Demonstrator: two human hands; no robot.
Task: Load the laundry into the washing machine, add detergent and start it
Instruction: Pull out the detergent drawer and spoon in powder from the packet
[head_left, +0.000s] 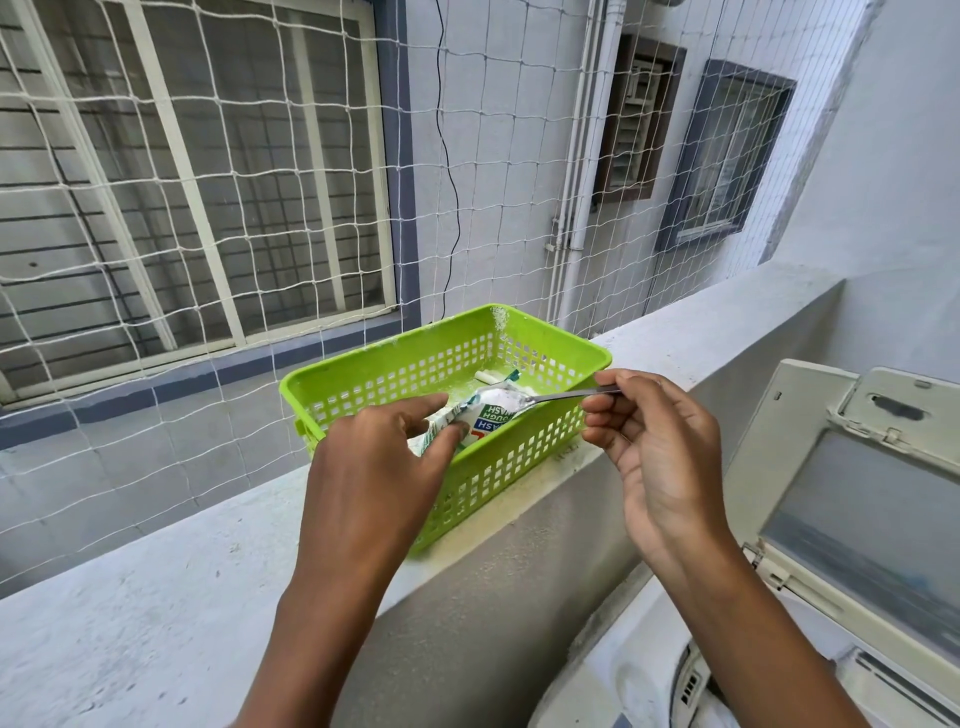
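Reaching out from the bottom of the view, two bare arms go up to a green basket (467, 486). The left hand (374, 467) has its thumb and first finger closed on a small detergent packet (467, 421). Its other fingers are curled loosely. The packet pokes up from inside the basket, and its open end points to the right.

The right hand (654, 447) pinches the thin handle of a metal spoon (566, 396) with its thumb and fingertips. Its fingers are bent in, and the palm faces the camera. The bowl of the spoon is heaped with white powder (496, 397) and sits right at the mouth of the packet.

The washing machine (852, 525) is low on the right, with its lid standing open. I cannot see any laundry inside it from here.

The basket stands on a grey ledge (156, 597), near the edge. A little white tube (485, 376) lies on the basket's floor, farther back.

Behind the ledge hangs a white net (249, 208). Past the net is a grey wall with windows (197, 171) and white pipes (584, 156).
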